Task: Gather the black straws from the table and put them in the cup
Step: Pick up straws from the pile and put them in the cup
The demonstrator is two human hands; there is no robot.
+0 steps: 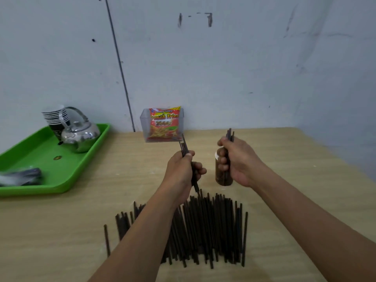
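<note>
My right hand (240,161) grips a straw bunch (230,135) at the cup (223,178) — whether inside, I cannot tell. Left hand (181,169) clamps a second bunch (184,146).

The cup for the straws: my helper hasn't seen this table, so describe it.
On the wooden table, look past the pile of black straws to the right hand. The cup stands upright just by it: brown and alone, unlike the stacked cups on the green tray.
</note>
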